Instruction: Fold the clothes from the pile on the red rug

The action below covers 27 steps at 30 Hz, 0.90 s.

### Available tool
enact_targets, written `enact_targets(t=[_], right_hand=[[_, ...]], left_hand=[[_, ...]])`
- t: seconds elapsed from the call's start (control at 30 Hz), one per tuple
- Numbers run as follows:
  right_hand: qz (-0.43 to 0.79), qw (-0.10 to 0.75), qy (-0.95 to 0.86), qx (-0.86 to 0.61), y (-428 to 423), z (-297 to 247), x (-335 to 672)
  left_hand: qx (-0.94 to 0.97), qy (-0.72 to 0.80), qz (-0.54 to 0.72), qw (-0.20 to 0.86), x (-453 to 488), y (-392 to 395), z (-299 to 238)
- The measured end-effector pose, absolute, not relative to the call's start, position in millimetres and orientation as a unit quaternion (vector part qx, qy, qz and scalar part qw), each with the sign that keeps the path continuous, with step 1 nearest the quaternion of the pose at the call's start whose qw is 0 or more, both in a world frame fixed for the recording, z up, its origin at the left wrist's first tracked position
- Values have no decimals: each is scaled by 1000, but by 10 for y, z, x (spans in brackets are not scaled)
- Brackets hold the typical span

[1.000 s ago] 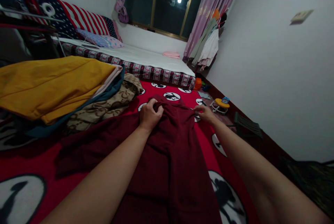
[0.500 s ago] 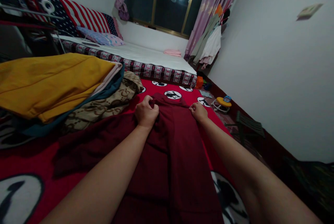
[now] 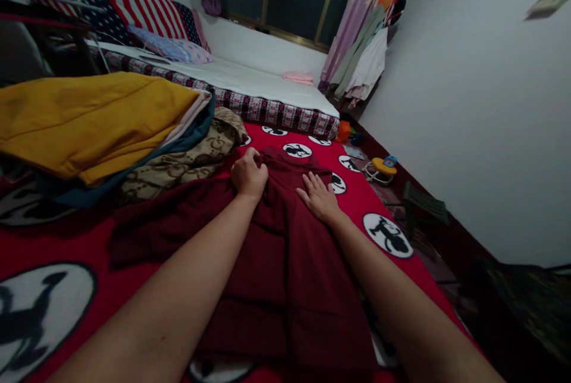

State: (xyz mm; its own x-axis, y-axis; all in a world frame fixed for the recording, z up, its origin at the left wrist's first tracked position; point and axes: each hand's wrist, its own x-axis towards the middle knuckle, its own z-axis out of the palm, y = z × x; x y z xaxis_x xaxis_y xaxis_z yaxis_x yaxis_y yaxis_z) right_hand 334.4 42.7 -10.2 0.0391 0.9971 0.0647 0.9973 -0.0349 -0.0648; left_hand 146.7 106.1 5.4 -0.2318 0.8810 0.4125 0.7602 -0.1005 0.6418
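A dark red garment [image 3: 285,252] lies spread lengthwise on a red blanket with black-and-white round figures [image 3: 49,252]. My left hand [image 3: 248,175] is closed, pinching a fold of the garment near its far end. My right hand [image 3: 317,197] rests flat on the garment just to the right, fingers stretched out and together, holding nothing. Both forearms reach forward over the cloth.
A stack of folded bedding, yellow on top [image 3: 89,121], sits at the left with a brown patterned cloth [image 3: 187,160] under it. Beyond lies a mattress with a white sheet [image 3: 250,82]. Small toys [image 3: 379,168] and a dark stool [image 3: 423,207] stand by the right wall.
My right hand let go of the garment's far right edge, moved left and now lies flat on the cloth. My left hand keeps its pinch. The view shifted forward a little.
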Motion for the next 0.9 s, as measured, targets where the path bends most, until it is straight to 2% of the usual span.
enact_targets(t=[0.13,0.23,0.33,0.43,0.53,0.63,0.73,0.8,0.9], right_hand=[[14,33,-676,-736,461,-105,3314],[36,29,-656,-753,436,-42,3267],[69,21,-642,-763,340,72,3195],[79,20,-651,-754,121,194,3115],[30,72,-648,-757,-245,188,3038],[-35,123,-666,-735,-634,50,2988],[-11,76,-712,-697,-828,13,2958],[12,49,-712,-700,-815,98,2919],[-6,85,-694,-715,-705,222,2799]], left_hand=[[634,648,414,78,1458,1084,27],[667,604,434,37,1470,1024,27],[737,519,432,-9,1504,854,105],[819,405,406,-11,1543,571,239],[888,306,344,16,1525,228,274],[940,269,209,35,1415,-54,126],[953,284,94,50,1280,-198,-31],[954,287,66,59,1211,-237,-38],[955,272,78,88,1086,-280,76]])
